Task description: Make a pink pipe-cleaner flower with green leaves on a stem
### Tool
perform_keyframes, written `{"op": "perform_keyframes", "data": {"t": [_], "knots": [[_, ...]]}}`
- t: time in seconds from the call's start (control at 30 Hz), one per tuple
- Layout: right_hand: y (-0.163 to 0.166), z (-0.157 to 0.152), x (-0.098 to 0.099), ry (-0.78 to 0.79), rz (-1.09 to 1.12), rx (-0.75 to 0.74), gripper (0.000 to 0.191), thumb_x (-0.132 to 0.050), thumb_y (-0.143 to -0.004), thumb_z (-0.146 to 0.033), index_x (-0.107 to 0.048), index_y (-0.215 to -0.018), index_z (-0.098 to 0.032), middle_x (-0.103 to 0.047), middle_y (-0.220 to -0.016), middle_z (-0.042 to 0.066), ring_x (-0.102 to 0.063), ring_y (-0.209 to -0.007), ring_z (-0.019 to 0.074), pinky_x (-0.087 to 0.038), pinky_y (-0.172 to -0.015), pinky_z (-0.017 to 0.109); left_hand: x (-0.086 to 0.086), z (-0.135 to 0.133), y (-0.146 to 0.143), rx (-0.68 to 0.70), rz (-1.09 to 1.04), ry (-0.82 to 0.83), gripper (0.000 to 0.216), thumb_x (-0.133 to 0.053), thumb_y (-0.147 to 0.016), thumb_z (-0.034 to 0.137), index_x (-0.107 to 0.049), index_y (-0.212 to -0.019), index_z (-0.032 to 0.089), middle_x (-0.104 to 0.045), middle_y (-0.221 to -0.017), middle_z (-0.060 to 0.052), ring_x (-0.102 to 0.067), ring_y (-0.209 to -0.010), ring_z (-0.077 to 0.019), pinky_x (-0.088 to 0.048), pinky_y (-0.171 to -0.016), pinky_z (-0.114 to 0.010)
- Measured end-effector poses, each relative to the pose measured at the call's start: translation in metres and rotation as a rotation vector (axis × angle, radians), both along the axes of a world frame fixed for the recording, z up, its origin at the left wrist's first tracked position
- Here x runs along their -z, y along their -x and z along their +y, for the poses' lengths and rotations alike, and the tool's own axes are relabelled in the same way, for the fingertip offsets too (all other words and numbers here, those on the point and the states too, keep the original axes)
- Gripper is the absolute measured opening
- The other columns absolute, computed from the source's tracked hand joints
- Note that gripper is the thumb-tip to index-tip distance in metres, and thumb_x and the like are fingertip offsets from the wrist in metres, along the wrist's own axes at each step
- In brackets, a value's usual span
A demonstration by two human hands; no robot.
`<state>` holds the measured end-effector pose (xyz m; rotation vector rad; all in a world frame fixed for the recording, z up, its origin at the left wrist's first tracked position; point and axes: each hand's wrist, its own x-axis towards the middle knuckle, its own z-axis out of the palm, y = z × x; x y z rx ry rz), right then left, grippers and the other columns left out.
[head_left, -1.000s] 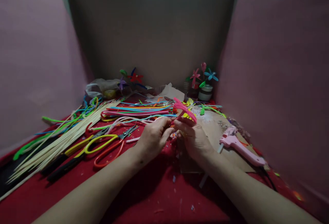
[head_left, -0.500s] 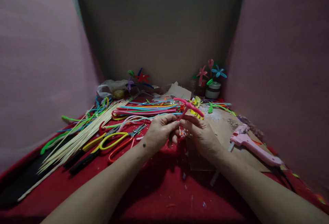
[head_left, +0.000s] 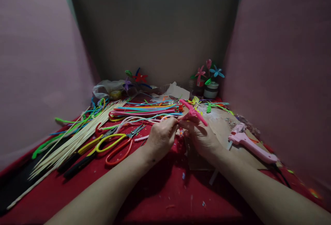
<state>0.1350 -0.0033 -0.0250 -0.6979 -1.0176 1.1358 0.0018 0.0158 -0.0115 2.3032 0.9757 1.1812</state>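
Between my two hands, above the middle of the table, is a bent pink pipe cleaner (head_left: 193,111) with arms that spread up and to the right. My left hand (head_left: 163,133) is closed, pinching its lower end near the fingertips. My right hand (head_left: 200,136) is closed on it too, thumb and forefinger just below the place where the arms meet. The fingertips of both hands almost touch, and the exact grip point is partly hidden. Behind my left hand lies a bundle of coloured pipe cleaners (head_left: 147,110).
Left of my hands lie red-and-yellow-handled scissors (head_left: 121,144), pliers (head_left: 89,149) and thin wooden sticks (head_left: 74,137). A pink glue gun (head_left: 252,145) rests on cardboard (head_left: 222,128) at right. Pipe-cleaner flowers stand at the back, some beside a grey-and-white jar (head_left: 211,90).
The pink pipe cleaner has tilted, its arms now leaning lower to the right. My left hand has turned, its knuckles rolling upward. The whole view has shifted slightly.
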Motion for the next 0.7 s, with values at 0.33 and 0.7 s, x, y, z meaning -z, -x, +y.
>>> {"op": "perform_keyframes", "data": {"t": [0.33, 0.7], "knots": [[-0.003, -0.001, -0.004, -0.001, -0.049, -0.11, 0.024, -0.068, -0.07, -0.033, -0.068, -0.09, -0.02, -0.06, -0.063, -0.001, -0.053, -0.059, 0.0137, -0.042, -0.057, 0.028, -0.015, 0.002, 0.002, 0.447, -0.425, 0.811, 0.018, -0.054, -0.079, 0.029, -0.053, -0.072, 0.013, -0.056, -0.052, 0.001, -0.052, -0.036, -0.01, -0.041, -0.034, -0.02], [-0.002, -0.004, -0.009, -0.015, 0.011, -0.134, 0.018, -0.07, -0.068, -0.031, -0.068, -0.082, -0.019, -0.059, -0.06, -0.003, -0.049, -0.055, 0.0105, -0.04, -0.06, 0.027, -0.013, 0.006, 0.004, 0.557, -0.424, 0.842, 0.02, -0.054, -0.082, 0.032, -0.059, -0.082, 0.012, -0.057, -0.056, 0.001, -0.051, -0.04, -0.0072, -0.04, -0.047, -0.021]]}}
